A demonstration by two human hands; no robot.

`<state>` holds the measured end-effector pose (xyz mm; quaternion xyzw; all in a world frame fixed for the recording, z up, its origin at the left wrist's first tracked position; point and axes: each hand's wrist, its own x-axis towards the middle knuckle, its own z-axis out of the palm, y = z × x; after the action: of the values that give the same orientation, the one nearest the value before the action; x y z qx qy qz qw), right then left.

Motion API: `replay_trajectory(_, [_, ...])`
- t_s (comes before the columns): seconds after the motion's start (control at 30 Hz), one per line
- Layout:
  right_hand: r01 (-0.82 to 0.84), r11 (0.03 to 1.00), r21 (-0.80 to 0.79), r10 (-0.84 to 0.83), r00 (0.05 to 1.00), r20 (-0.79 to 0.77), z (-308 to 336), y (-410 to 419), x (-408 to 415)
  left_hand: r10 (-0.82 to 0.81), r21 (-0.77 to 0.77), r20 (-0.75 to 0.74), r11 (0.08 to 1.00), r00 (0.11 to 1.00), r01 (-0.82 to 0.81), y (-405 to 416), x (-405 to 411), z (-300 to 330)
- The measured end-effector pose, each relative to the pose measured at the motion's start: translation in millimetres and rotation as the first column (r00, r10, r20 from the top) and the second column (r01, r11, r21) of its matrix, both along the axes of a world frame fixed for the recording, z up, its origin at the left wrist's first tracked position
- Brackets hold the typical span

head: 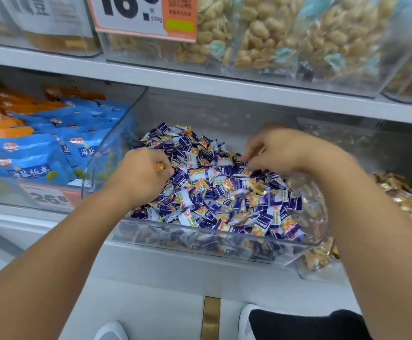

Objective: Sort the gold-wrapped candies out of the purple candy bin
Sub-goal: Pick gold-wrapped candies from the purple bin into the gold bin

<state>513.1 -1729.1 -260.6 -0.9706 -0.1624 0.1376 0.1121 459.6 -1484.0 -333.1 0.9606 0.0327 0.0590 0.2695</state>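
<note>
**Both hands in the candy bin**

Shop shelves [200,79] carry a clear bin [200,238] heaped with purple candies [224,192]. Left hand [141,176] is curled, pinching an orange-gold candy [160,167]. Right hand [277,149] digs curled fingers into the heap; its grip is blurred, cannot tell.

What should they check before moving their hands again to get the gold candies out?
1. Left hand has a candy: ok, its curled fingers pinch a small orange-gold piece.
2. Right hand has a gold candy: cannot tell, its fingers are blurred in the pile.
3. Both hands over the purple bin: ok.
4. A place for gold ones: ok, the gold bin sits to the right.
5. Gold candies left in the purple pile: cannot tell, purple wrappers also carry yellow.
</note>
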Motion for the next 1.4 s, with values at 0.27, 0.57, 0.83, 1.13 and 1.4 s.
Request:
replay_trajectory(0.27, [-0.176,0.942,-0.287,0.152,0.983,-0.101,-43.8,32.3,0.4,0.036,-0.259,-0.097,0.964,0.995,-0.06,-13.8,8.2,-2.0])
replay_trajectory(0.57, [-0.118,0.99,0.08,0.118,0.993,0.004,-58.3,45.1,9.6,0.027,-0.025,-0.021,0.999,0.999,-0.028,-18.8,22.4,0.5])
replay_trajectory(0.83, [0.042,0.904,0.425,-0.038,0.999,-0.02,-60.6,50.8,22.2,0.016,-0.47,-0.174,0.877,0.985,-0.097,-20.4,15.6,0.7])
replay_trajectory(1.13, [0.35,0.467,0.812,-0.104,0.934,-0.342,-44.5,57.3,26.2,-0.036,-0.71,-0.082,0.703,0.996,-0.033,-20.9,20.0,6.4])
replay_trajectory(1.4, [-0.088,0.993,0.083,0.08,0.992,0.095,-75.7,56.4,34.7,-0.012,-0.867,-0.224,0.459,0.974,-0.194,-12.9,17.9,6.6])
